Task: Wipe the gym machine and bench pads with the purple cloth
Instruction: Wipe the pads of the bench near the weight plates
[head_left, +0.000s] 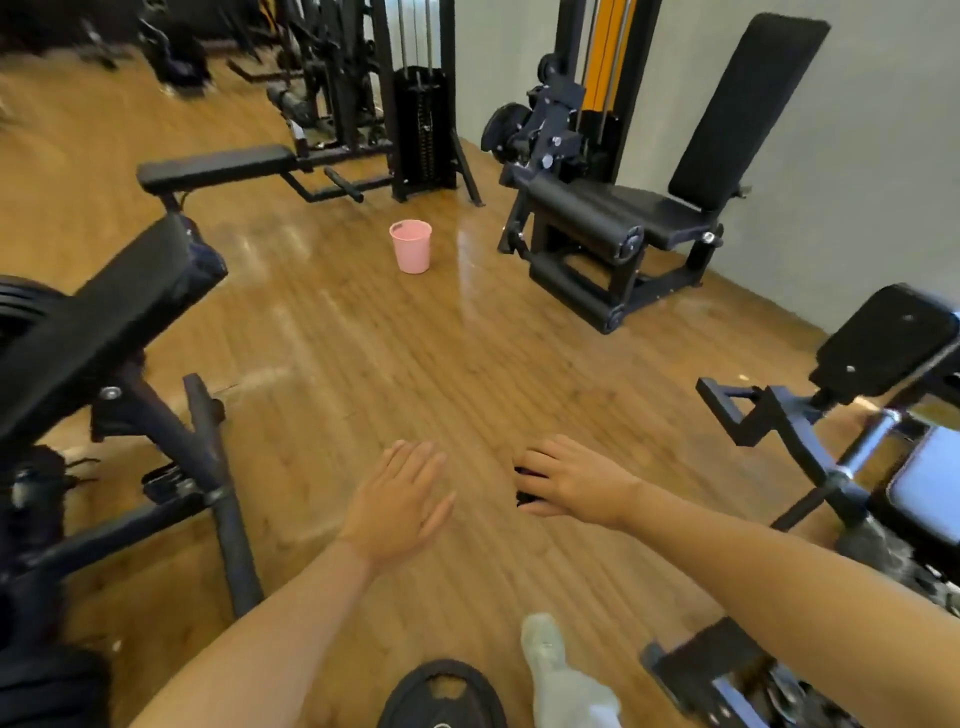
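Bare skin, both hands out in front of me, low centre of the view. Left hand (400, 499) is hovering flat, fingers straight and together, holding nothing. Right hand (563, 483) is reaching forward palm down, fingers mostly extended; something small and dark (525, 486) is showing under its fingertips, too blurred to name, and I cannot tell whether the hand is gripping it or just passing over it.

Purple cloth: I am not seeing it anywhere. Not in either hand, not on any pad. It may be out of view.

Moving outward. At 6 o'clock a black weight plate (441, 696) is lying on the wooden floor (363, 364), with a pale socked foot (561, 670) just beside it. At 9 o'clock a black angled pad (104, 322) is sitting on its frame. At 3 o'clock another machine with a small black pad (888, 338) and a greyish seat (930, 483). At 12 o'clock a pink bucket (411, 245) is standing alone on the floor. At 1 o'clock a leg machine (623, 228) with its tall backrest (748, 104); at 11 o'clock a flat bench (218, 163) near a weight stack.

Progress, my judgement: no wiping is happening right now, and no pad is showing wet streaks, so I cannot say which are done. Cloth needs finding first.
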